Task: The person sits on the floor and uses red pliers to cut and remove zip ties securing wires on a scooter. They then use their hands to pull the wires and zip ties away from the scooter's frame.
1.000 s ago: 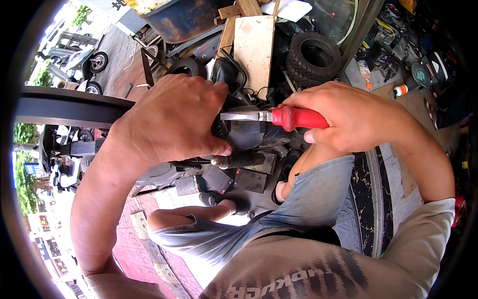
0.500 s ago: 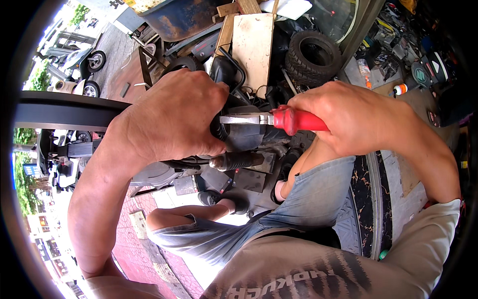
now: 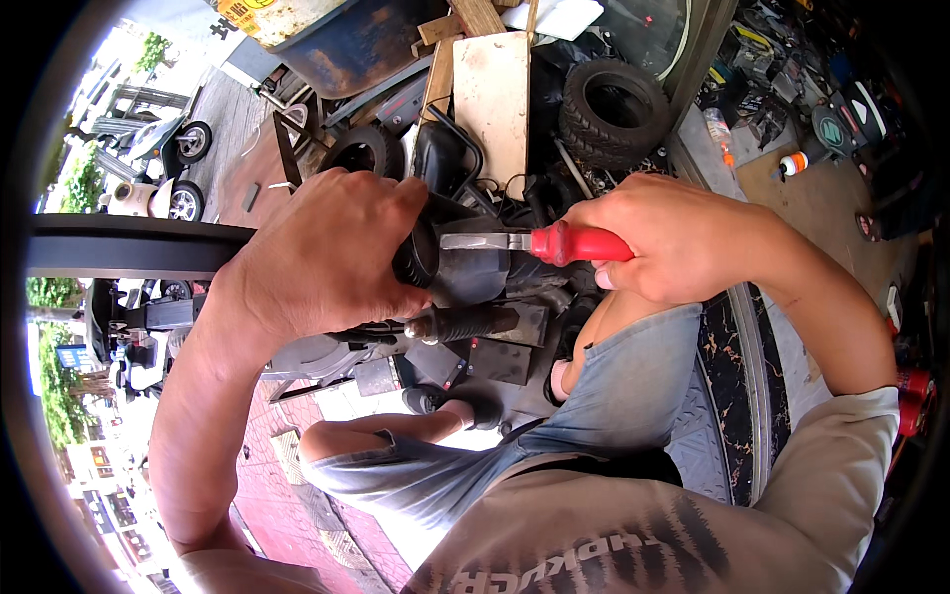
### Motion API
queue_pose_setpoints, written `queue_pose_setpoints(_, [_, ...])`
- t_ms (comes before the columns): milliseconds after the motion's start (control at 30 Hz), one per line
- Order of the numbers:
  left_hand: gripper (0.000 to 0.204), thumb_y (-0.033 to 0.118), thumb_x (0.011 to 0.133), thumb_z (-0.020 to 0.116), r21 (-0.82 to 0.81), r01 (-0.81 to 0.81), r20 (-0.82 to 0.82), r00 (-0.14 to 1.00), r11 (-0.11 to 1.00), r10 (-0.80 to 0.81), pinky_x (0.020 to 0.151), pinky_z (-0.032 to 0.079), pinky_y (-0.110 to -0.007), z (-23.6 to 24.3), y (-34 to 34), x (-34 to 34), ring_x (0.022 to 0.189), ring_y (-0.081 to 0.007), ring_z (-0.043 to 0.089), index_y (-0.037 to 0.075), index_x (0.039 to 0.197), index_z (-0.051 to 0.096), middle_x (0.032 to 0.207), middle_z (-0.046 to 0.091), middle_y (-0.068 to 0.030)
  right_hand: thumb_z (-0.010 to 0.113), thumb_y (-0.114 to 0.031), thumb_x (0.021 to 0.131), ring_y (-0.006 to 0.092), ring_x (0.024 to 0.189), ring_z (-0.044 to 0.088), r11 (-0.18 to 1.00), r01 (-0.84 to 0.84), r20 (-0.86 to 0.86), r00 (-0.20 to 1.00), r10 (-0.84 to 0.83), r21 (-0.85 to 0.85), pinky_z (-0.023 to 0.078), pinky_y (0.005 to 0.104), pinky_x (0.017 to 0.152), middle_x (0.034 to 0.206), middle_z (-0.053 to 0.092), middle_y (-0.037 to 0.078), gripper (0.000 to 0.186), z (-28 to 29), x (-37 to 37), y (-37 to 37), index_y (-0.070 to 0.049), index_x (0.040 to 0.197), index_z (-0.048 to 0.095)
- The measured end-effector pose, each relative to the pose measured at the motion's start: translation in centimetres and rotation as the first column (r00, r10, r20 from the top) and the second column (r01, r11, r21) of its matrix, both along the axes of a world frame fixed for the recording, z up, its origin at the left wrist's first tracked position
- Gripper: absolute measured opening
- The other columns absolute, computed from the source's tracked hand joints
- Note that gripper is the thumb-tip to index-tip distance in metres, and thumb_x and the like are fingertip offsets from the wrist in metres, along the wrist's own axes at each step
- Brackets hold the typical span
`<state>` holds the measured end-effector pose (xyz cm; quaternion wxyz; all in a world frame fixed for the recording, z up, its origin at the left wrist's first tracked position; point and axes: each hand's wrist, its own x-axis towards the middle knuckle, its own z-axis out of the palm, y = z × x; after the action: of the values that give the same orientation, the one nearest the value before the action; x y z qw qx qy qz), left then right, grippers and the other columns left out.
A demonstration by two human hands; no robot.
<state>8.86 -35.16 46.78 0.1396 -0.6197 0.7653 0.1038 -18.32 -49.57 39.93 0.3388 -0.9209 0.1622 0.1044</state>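
Note:
My right hand (image 3: 673, 243) is closed around the red handles of a pair of pliers (image 3: 584, 244). Their metal jaws point left, toward my left hand (image 3: 332, 257). That hand is curled round a black rounded part (image 3: 423, 255), with thumb below and fingers above. A small gap seems to lie between the jaw tips and this part. Most of what the left palm covers is hidden. Below the jaws is a dark, flat-faced piece (image 3: 473, 277) of a vehicle, and lower down a black shock absorber (image 3: 465, 324) with a worn metal end.
A long black beam (image 3: 139, 245) runs in from the left. Stacked tyres (image 3: 614, 109), a pale wooden board (image 3: 492, 109) and a rusty blue bin (image 3: 366, 45) stand beyond my hands. My bent knees (image 3: 633, 366) flank the work. Tools and bottles lie at the far right.
My left hand has shifted slightly left and down, showing more of the black rounded part. The pliers stay in my right hand, whose thumb now shows below the handles.

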Motion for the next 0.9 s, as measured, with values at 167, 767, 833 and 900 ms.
queue_pose_setpoints(167, [0.068, 0.031, 0.076, 0.104, -0.039, 0.027, 0.037, 0.999, 0.999, -0.025, 0.094, 0.056, -0.058, -0.3, 0.3, -0.4, 0.105, -0.0495, 0.073, -0.005, 0.119, 0.064, 0.105, 0.073, -0.0257, 0.084, -0.017, 0.095, 0.0496, 0.105, 0.079, 1.0, 0.028, -0.062, 0.998, -0.027, 0.015, 0.06, 0.0579, 0.093, 0.102, 0.079, 0.029, 0.03, -1.3, 0.0, 0.0, 0.007, 0.111, 0.077])
queue_pose_setpoints(767, [0.069, 0.031, 0.069, 0.109, 0.013, -0.011, -0.052, 0.999, 1.0, 0.011, 0.088, 0.057, -0.055, -0.1, -0.4, 0.0, 0.097, -0.0475, 0.076, -0.004, 0.112, 0.068, 0.096, 0.074, -0.024, 0.087, -0.033, 0.096, 0.0459, 0.097, 0.082, 0.999, 0.005, -0.177, 0.984, 0.003, 0.045, 0.062, 0.0536, 0.088, 0.097, 0.082, 0.027, 0.045, -0.5, 2.5, -1.4, 0.009, 0.112, 0.08])
queue_pose_setpoints(833, [0.067, 0.031, 0.07, 0.108, 0.055, -0.035, -0.047, 0.998, 0.998, 0.038, 0.089, 0.058, -0.055, -0.1, -0.7, 0.1, 0.097, -0.0481, 0.076, -0.005, 0.112, 0.068, 0.095, 0.074, -0.0239, 0.088, -0.032, 0.096, 0.0448, 0.093, 0.082, 0.999, 0.022, -0.133, 0.991, -0.017, 0.038, 0.062, 0.0532, 0.085, 0.094, 0.082, 0.026, 0.044, -0.6, 2.5, -1.3, 0.009, 0.11, 0.081])
queue_pose_setpoints(900, [0.065, 0.031, 0.072, 0.107, -0.035, 0.056, -0.015, 0.998, 0.998, -0.057, 0.089, 0.059, -0.055, -0.3, -0.6, 0.2, 0.097, -0.0485, 0.077, -0.005, 0.11, 0.069, 0.095, 0.075, -0.0245, 0.089, -0.031, 0.095, 0.0435, 0.092, 0.082, 0.997, 0.067, -0.095, 0.994, -0.063, 0.038, 0.062, 0.0526, 0.084, 0.093, 0.082, 0.026, 0.043, -0.8, 2.5, -1.2, 0.009, 0.108, 0.081])
